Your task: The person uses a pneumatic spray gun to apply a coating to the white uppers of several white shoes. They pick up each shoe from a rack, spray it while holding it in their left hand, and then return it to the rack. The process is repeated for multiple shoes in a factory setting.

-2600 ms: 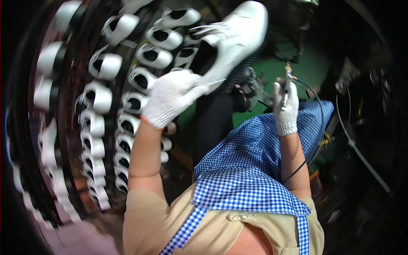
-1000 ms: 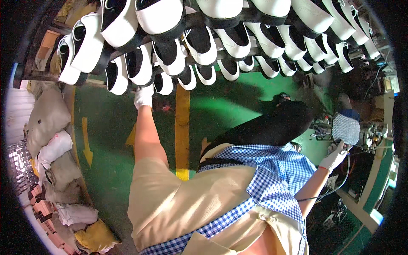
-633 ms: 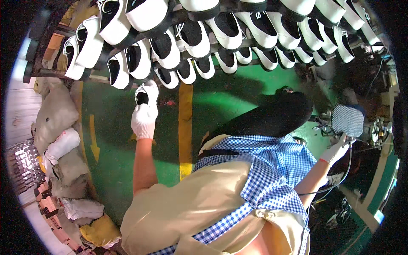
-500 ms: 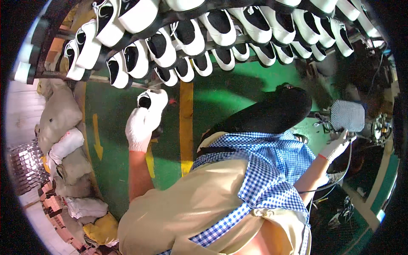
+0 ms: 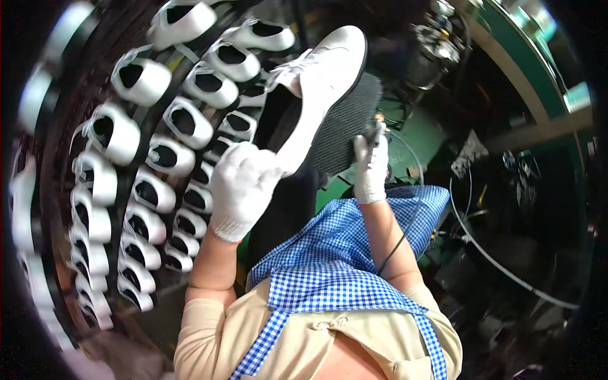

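Note:
A white lace-up shoe (image 5: 332, 66) with a dark sole and dark lining is held up in front of me, tilted, toe pointing away. My left hand (image 5: 244, 187), in a white knit glove, is closed on its heel end. My gloved right hand (image 5: 372, 171) is closed around a small metal air gun (image 5: 380, 130) with a brassy tip; the fingers partly hide it. A thin hose (image 5: 418, 161) trails from the gun past my right forearm. Behind the shoe lies a dark mesh pad (image 5: 347, 123), partly covered by the shoe.
A rack to the left bears rows of white shoes (image 5: 193, 123), heels toward me. Metal machinery (image 5: 437, 47) stands at the far right. A pale hose (image 5: 506, 272) curves across the dark area on the right. A green-edged beam (image 5: 516, 63) runs along the upper right.
My view has turned right, so the rack now lies to the left. The shoe in my left hand has come up beside the mesh pad, close to my right hand.

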Demonstrator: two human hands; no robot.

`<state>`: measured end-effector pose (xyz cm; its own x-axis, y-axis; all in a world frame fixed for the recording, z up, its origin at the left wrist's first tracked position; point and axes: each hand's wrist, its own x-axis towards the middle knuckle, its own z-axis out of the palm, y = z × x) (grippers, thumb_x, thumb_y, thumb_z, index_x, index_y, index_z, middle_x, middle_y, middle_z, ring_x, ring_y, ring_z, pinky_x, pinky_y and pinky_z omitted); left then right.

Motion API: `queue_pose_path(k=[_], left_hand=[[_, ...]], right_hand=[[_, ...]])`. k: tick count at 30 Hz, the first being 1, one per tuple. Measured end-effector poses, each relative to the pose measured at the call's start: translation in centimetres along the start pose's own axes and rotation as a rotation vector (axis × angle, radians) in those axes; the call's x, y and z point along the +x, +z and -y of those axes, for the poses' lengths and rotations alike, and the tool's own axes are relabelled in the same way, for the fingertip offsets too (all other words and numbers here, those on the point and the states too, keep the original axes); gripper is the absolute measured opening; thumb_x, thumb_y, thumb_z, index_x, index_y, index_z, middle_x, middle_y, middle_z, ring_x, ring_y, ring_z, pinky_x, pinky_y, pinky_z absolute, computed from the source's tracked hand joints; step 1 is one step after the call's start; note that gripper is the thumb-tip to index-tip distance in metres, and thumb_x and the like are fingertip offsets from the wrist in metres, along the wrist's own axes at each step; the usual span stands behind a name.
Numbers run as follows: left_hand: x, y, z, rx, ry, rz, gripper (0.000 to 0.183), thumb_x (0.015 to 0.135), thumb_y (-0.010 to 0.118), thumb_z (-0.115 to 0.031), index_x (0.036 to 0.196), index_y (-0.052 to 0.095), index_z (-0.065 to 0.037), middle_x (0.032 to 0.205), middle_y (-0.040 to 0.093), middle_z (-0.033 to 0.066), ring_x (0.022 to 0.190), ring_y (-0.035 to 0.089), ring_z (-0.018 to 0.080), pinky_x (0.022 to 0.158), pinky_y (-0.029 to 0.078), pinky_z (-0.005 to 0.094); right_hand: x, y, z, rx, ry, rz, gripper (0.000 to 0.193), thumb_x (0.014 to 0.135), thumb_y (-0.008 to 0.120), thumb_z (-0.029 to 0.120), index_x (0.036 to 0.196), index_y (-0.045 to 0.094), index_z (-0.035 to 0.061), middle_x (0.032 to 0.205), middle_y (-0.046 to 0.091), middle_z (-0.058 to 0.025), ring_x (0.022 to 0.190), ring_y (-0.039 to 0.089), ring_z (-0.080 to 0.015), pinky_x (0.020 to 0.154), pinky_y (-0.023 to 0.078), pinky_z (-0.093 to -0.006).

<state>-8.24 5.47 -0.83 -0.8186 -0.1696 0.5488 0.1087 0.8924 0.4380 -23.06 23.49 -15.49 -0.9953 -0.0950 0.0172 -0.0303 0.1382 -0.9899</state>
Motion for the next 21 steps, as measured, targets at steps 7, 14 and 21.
queue_pose_path(k=[7,14,21], left_hand=[[1.8,4.1,-3.6,0.057,0.041,0.273,0.015,0.085,0.077,-0.010,0.087,0.062,-0.005,0.073,0.052,0.0117,0.067,0.052,0.0349,0.061,0.042,0.0452],[-0.4,4.1,-5.5,-0.065,-0.015,0.181,0.036,0.085,0.080,-0.002,0.118,0.065,-0.005,0.104,0.059,0.0098,0.089,0.058,0.0234,0.079,0.051,0.0364],[-1.0,3.0,-4.8,0.043,0.154,0.148,0.041,0.078,0.079,0.005,0.113,0.073,-0.015,0.100,0.056,0.0056,0.082,0.056,0.0205,0.065,0.045,0.0305]], right_hand=[[0.3,-5.3,-0.8,-0.398,-0.381,0.117,0.029,0.088,0.075,0.013,0.111,0.061,0.0022,0.099,0.062,-0.0138,0.084,0.065,-0.0298,0.073,0.055,-0.0379],[-1.3,-6.6,-4.4,-0.620,-0.263,0.348,0.022,0.092,0.073,0.024,0.103,0.067,0.0063,0.081,0.060,-0.0111,0.075,0.065,-0.0316,0.066,0.053,-0.0421],[-2.6,-12.5,0.9,0.074,0.017,0.456,0.019,0.097,0.067,0.020,0.106,0.066,0.0038,0.084,0.061,-0.0101,0.073,0.061,-0.0255,0.069,0.050,-0.0365]])
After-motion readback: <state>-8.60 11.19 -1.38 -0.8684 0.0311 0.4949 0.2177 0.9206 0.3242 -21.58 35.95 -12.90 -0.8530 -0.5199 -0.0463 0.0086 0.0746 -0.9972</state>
